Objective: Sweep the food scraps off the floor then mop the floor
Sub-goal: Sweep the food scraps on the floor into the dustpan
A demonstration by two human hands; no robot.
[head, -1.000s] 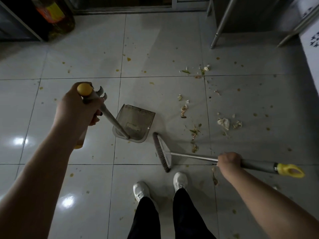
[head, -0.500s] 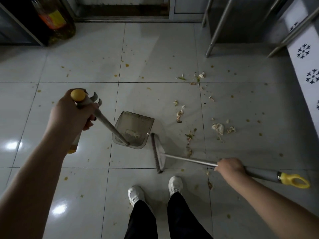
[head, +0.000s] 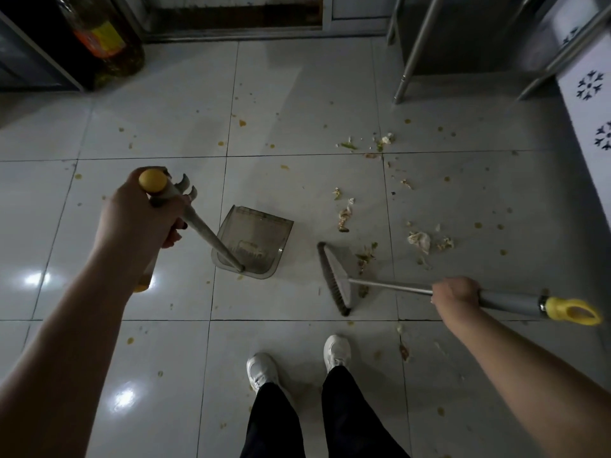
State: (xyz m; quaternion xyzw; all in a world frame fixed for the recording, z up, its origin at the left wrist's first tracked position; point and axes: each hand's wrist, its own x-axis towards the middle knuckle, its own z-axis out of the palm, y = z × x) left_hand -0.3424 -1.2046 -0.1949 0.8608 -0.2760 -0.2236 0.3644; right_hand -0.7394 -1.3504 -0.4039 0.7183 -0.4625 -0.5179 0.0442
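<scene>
With the left hand, gripping the long handle of the dustpan just under its yellow cap, with fingers curled round it; with the right hand, clutching the broom in a closed fist partway along the shaft. Holding the pan flat on the floor, with what looks like a few pale bits inside, though hard to tell. Resting the bristles down near the pan, a little apart from it, right beside a small clump of food scraps. Plenty to go, though: spotting at least 3 more clusters to the right and further ahead, plus yellow specks across nearly every tile and a few back by the shoes. Nothing to mop with in view. Judging it early in the sweeping — nowhere near the mopping.
</scene>
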